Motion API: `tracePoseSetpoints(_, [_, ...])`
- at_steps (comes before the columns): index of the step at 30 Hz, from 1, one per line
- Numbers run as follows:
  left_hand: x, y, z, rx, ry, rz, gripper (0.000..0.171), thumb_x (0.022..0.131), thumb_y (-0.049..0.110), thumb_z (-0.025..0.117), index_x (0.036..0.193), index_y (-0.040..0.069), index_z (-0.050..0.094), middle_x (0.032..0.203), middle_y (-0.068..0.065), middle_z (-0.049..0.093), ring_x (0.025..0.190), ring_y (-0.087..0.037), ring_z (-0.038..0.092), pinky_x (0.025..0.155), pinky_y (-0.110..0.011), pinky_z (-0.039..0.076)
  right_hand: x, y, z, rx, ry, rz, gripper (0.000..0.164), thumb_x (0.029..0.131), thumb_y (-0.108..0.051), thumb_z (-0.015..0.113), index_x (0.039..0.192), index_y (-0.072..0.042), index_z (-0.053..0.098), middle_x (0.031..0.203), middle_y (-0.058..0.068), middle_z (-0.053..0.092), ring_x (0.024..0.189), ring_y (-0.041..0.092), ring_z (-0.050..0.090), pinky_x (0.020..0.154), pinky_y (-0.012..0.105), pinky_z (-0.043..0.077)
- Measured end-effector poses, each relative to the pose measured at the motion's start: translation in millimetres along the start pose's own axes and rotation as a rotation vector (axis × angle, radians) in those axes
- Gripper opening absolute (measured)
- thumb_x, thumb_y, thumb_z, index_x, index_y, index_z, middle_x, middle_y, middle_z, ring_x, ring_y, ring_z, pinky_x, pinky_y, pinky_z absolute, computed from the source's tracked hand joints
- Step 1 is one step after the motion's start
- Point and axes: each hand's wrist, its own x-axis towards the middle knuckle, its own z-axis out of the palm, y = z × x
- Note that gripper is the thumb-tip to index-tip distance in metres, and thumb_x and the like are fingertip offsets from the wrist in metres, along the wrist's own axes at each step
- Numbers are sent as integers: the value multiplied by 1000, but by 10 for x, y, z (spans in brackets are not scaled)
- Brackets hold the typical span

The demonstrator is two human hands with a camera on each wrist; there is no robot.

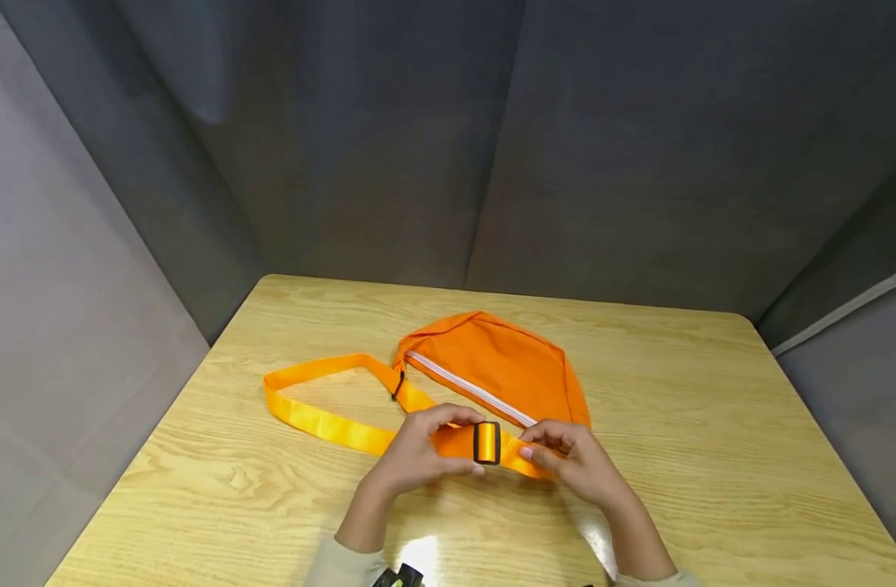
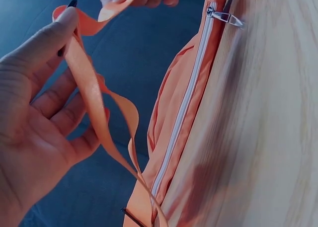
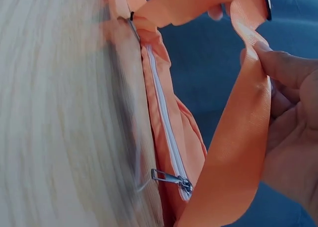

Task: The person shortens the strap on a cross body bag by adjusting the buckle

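Note:
An orange bag (image 1: 502, 355) with a white zipper (image 1: 468, 387) lies on the table, its yellow-orange strap (image 1: 319, 420) looped out to the left. My left hand (image 1: 411, 452) pinches the strap at a black slider buckle (image 1: 476, 445), thumb below and fingers above. To the right of the buckle, my right hand (image 1: 583, 461) pinches the strap between thumb and fingers. In the right wrist view the strap (image 3: 231, 137) hangs from the right hand (image 3: 295, 122) down towards the bag. The metal zipper pull (image 3: 166, 177) shows near the zipper's end.
The wooden table (image 1: 712, 456) has a dark curtain (image 1: 389, 163) behind it and grey cloth panels (image 1: 73, 269) at its sides. Where the strap leaves the bag's left end there is a small black ring (image 1: 398, 386).

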Motion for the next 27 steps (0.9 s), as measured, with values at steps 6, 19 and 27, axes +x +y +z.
tracePoseSetpoints(6, [-7, 23, -40, 14, 22, -19, 51, 66, 17, 86, 112, 17, 64, 107, 10, 63, 94, -15, 57, 83, -32, 46, 7, 21, 29, 27, 19, -20, 6, 88, -4, 62, 90, -9, 65, 85, 4, 64, 75, 16, 56, 63, 30, 48])
tracePoseSetpoints(19, [-33, 349, -120, -40, -11, 29, 47, 66, -2, 82, 109, -1, 63, 105, -11, 64, 96, -29, 58, 86, -44, 44, 16, 84, -12, 144, -70, -3, 10, 90, 1, 58, 99, -1, 57, 76, 11, 53, 61, 9, 48, 51, 24, 43])
tracePoseSetpoints(27, [-12, 377, -111, -11, -12, 45, 48, 65, -4, 82, 109, -2, 63, 105, -11, 64, 97, -33, 57, 85, -46, 44, 50, 41, 63, 168, -86, -33, 7, 91, 0, 55, 98, 0, 54, 77, 13, 53, 60, 9, 46, 48, 24, 41])
